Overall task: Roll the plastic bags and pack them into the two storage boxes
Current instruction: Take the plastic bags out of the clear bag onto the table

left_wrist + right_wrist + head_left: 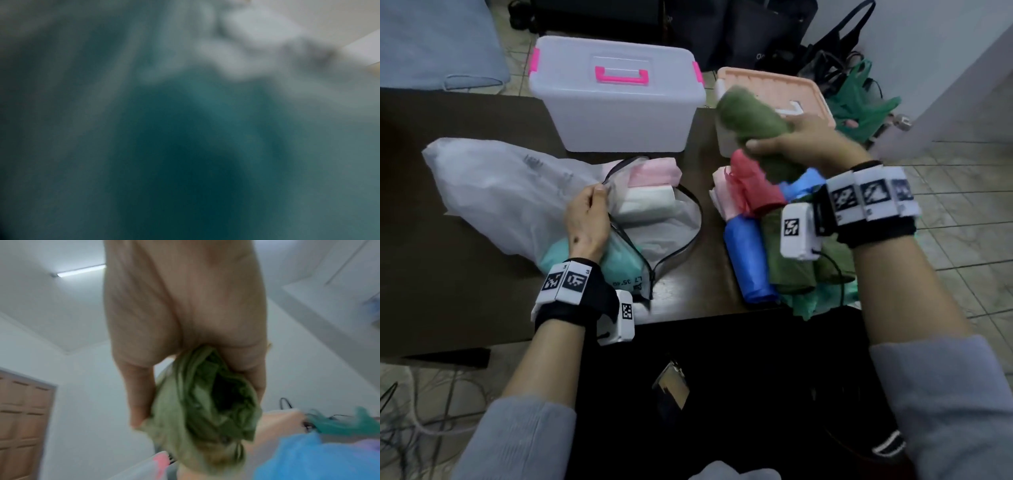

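My right hand (pixel 796 142) grips a rolled olive-green plastic bag (pixel 751 125), lifted above a pile of rolled bags (pixel 756 240) in red, blue, green and pink at the table's right. In the right wrist view the green roll (pixel 205 410) sits between thumb and fingers. My left hand (pixel 589 219) pinches the zipper rim of a clear zip pouch (pixel 671 236) holding pink, white and mint rolls. A white storage box with pink handle (pixel 616 92) and a peach-lidded box (pixel 774 89) stand closed behind. The left wrist view is a teal blur.
A large crumpled white plastic bag (pixel 506 192) lies left of the pouch on the dark brown table (pixel 465 291). Loose green bags (pixel 859 106) and dark bags sit on the floor behind the right box. A phone (pixel 671 387) rests on my lap.
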Tool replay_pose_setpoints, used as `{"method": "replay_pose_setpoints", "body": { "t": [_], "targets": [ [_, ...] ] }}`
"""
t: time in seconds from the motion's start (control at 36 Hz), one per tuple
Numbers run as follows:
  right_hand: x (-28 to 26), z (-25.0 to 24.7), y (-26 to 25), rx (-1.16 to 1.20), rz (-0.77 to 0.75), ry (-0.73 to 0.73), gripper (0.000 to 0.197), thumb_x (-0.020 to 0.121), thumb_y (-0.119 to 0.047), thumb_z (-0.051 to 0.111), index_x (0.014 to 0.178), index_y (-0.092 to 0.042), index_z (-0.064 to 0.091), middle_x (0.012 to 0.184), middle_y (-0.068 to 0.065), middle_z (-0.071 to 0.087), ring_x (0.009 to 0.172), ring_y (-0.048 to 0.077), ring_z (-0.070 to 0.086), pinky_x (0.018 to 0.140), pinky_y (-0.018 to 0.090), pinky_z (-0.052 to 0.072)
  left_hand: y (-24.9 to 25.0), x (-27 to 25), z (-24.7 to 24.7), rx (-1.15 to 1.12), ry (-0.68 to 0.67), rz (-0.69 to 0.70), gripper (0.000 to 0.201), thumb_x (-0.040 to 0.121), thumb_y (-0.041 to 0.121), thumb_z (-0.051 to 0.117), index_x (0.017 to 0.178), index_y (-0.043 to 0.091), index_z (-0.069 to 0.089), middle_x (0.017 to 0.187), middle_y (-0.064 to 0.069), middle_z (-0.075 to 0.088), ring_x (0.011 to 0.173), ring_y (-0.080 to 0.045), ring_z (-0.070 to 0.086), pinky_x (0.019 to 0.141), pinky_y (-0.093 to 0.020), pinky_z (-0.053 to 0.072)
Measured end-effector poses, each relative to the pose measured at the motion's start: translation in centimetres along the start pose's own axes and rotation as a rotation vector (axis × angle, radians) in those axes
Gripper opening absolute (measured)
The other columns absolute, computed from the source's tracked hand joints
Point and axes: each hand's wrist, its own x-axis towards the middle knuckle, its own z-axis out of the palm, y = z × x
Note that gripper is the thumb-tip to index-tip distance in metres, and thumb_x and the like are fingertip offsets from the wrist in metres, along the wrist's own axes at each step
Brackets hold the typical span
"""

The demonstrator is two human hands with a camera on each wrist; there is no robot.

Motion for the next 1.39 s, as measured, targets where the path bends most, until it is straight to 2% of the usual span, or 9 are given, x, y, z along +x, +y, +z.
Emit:
{"method": "replay_pose_setpoints", "body": {
  "t": [0.14, 0.28, 0.47, 0.61, 0.75, 1.0, 1.11, 1.25, 1.39],
  "targets": [
    [1.5, -3.5, 3.3, 0.106, 0.212, 0.370, 0.027, 0.070, -0.027, 0.077, 0.075, -0.009, 0.058, 0.070, 0.014, 0.063, 0.040, 0.014, 0.060, 0.039, 0.025, 0.046, -0.1, 0.1, 0.0, -0.001, -0.012, 0.001, 0.031, 0.099, 0.022, 0.041, 0.072, 0.018, 0.054, 0.068, 0.010, 0.048, 0.064, -0.004, 0.039, 0.054, -0.013, 0.033],
    [2.3, -4.0, 6.7, 0.009, 0.373, 0.525, 0.060, 0.077, -0.033, 0.073, 0.123, 0.001, 0.054, 0.123, 0.015, 0.059, 0.110, 0.030, 0.059, 0.084, 0.031, 0.046, -0.2, 0.1, 0.1, -0.005, -0.008, -0.011, 0.028, 0.099, 0.024, 0.042, 0.077, 0.016, 0.057, 0.070, 0.011, 0.049, 0.072, -0.010, 0.043, 0.059, -0.017, 0.034],
    [2.2, -3.5, 7.8, -0.139, 0.425, 0.371, 0.058, 0.086, -0.030, 0.068, 0.129, 0.004, 0.048, 0.135, 0.017, 0.050, 0.123, 0.031, 0.049, 0.095, 0.032, 0.039, 0.3, -0.3, 0.1, -0.001, 0.001, 0.001, 0.034, 0.100, 0.021, 0.040, 0.066, 0.019, 0.046, 0.065, 0.010, 0.042, 0.061, -0.003, 0.037, 0.052, -0.014, 0.029],
    [2.3, -2.7, 7.1, -0.194, 0.378, 0.081, 0.063, 0.094, -0.049, 0.045, 0.138, -0.005, 0.043, 0.144, 0.012, 0.042, 0.129, 0.024, 0.041, 0.111, 0.034, 0.026, 0.5, -0.4, 0.0, 0.012, -0.008, -0.008, 0.039, 0.100, 0.021, 0.040, 0.060, 0.023, 0.038, 0.063, 0.008, 0.038, 0.058, -0.004, 0.031, 0.050, -0.016, 0.027],
    [2.6, -2.3, 7.2, -0.423, 0.428, 0.075, 0.065, 0.100, -0.051, 0.020, 0.147, -0.007, 0.028, 0.154, 0.018, 0.022, 0.143, 0.030, 0.019, 0.116, 0.037, 0.011, 0.5, -0.5, 0.0, 0.005, -0.002, -0.010, 0.040, 0.099, 0.021, 0.041, 0.060, 0.022, 0.035, 0.062, 0.005, 0.035, 0.057, -0.007, 0.028, 0.047, -0.016, 0.027],
    [3.4, -2.6, 3.8, -0.504, 0.360, 0.321, 0.060, 0.098, -0.037, 0.034, 0.145, -0.001, 0.022, 0.152, 0.022, 0.014, 0.141, 0.036, 0.010, 0.113, 0.046, 0.014, 0.9, -0.6, -0.2, 0.045, -0.014, -0.011, 0.039, 0.100, 0.022, 0.039, 0.061, 0.022, 0.034, 0.062, 0.005, 0.035, 0.057, -0.009, 0.028, 0.046, -0.016, 0.026],
    [3.6, -1.3, -0.1, -0.381, 0.069, 0.385, 0.046, 0.092, -0.017, 0.042, 0.137, -0.010, 0.043, 0.143, 0.013, 0.041, 0.133, 0.029, 0.037, 0.107, 0.037, 0.030, 0.9, -0.7, -0.3, 0.029, -0.016, -0.028, 0.039, 0.100, 0.022, 0.039, 0.061, 0.023, 0.038, 0.064, 0.006, 0.039, 0.058, -0.007, 0.031, 0.049, -0.017, 0.026],
    [3.9, 5.9, -3.5, -0.059, -0.098, 0.092, 0.025, 0.088, -0.005, 0.046, 0.098, -0.012, 0.068, 0.097, 0.005, 0.065, 0.094, 0.018, 0.060, 0.092, 0.031, 0.045, 0.9, -0.7, -0.3, 0.050, -0.007, -0.045, 0.038, 0.100, 0.025, 0.039, 0.062, 0.024, 0.040, 0.065, 0.007, 0.041, 0.059, -0.006, 0.032, 0.051, -0.021, 0.026],
    [5.8, 13.3, -2.2, 0.089, 0.094, -0.059, 0.030, 0.088, -0.009, 0.049, 0.060, -0.016, 0.039, 0.062, 0.004, 0.042, 0.056, 0.018, 0.040, 0.051, 0.026, 0.034, 0.8, -0.7, -0.4, 0.041, -0.010, -0.050, 0.037, 0.100, 0.026, 0.041, 0.063, 0.025, 0.043, 0.065, 0.009, 0.042, 0.060, -0.005, 0.034, 0.053, -0.023, 0.028]
  ]
}}
